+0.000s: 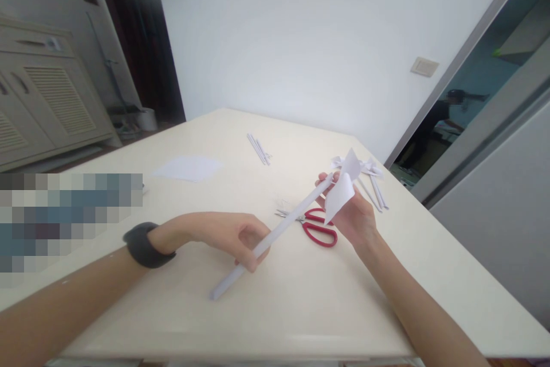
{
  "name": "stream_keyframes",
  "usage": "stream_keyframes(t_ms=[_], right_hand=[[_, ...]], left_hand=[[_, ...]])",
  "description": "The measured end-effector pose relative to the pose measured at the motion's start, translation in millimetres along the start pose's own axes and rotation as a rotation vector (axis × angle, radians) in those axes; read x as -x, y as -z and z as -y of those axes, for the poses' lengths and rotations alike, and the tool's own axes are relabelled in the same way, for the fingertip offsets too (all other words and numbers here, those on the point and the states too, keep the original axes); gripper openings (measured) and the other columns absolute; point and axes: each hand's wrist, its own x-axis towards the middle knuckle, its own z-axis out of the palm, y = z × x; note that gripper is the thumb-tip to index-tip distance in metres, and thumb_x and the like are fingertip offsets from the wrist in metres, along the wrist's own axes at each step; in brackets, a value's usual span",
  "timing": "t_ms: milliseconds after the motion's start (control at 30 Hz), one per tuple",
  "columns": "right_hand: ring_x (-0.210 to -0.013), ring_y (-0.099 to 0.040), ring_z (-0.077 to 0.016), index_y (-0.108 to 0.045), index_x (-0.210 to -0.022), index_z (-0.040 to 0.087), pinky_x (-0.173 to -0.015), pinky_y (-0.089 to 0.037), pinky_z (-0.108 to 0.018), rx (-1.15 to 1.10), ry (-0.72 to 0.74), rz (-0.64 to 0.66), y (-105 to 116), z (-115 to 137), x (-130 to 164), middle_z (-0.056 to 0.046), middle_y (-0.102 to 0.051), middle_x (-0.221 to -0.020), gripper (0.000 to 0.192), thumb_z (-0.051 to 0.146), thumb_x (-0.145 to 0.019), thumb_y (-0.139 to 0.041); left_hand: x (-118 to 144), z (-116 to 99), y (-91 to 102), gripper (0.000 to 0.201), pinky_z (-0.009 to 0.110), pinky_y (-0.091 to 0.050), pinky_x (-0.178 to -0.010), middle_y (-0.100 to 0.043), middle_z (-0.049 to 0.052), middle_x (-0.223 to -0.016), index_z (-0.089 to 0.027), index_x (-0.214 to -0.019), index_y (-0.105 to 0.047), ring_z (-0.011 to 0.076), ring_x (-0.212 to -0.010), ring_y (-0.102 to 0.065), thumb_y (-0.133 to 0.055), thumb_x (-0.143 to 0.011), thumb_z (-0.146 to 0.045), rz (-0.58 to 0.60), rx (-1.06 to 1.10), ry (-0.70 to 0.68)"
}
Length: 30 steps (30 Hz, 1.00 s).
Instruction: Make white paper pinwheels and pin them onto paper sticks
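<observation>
A long white rolled paper stick slants above the cream table, from low left to upper right. My left hand pinches it near its lower half; a dark band circles that wrist. My right hand holds the stick's upper end together with a folded white paper pinwheel. Red-handled scissors lie on the table just beneath the stick, between my two hands.
More white paper sticks lie at the table's far middle. Another paper pinwheel with sticks rests near the right edge. A flat paper sheet lies at the left. A cabinet stands far left, a doorway far right.
</observation>
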Motion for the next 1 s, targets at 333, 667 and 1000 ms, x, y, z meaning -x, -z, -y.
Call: stream_keyframes(t_ms=[333, 667, 1000], right_hand=[[-0.094, -0.053, -0.0203, -0.063, -0.087, 0.029, -0.081, -0.044, -0.035, 0.046, -0.013, -0.001, 1, 2, 1, 0.0, -0.061, -0.104, 0.018, 0.037, -0.07, -0.063], [-0.101, -0.054, -0.0227, -0.063, -0.095, 0.027, -0.075, -0.044, -0.034, 0.096, 0.037, -0.048, -1, 0, 0, -0.003, -0.063, -0.103, 0.02, 0.03, -0.075, -0.06], [-0.089, -0.055, -0.0191, -0.064, -0.097, 0.026, -0.065, -0.045, -0.03, 0.108, -0.013, -0.083, 0, 0, 0, -0.003, -0.062, -0.101, 0.021, 0.026, -0.077, -0.059]], left_hand=[[2, -8, -0.2, 0.021, 0.018, -0.045, -0.052, -0.056, 0.002, -0.07, -0.016, -0.079, -0.06, 0.0107, -0.057, -0.052, -0.061, -0.077, -0.037, 0.047, 0.004, 0.026], [0, -14, 0.3, 0.016, 0.021, -0.047, -0.069, -0.06, 0.003, -0.079, -0.016, -0.08, -0.062, 0.0156, -0.077, -0.058, -0.062, -0.077, -0.032, -0.031, -0.008, -0.064], [-2, -15, -4.1, 0.027, 0.024, -0.047, -0.066, -0.061, 0.004, -0.072, -0.018, -0.101, -0.062, 0.0148, -0.067, -0.058, -0.061, -0.078, -0.032, -0.008, 0.099, -0.031]])
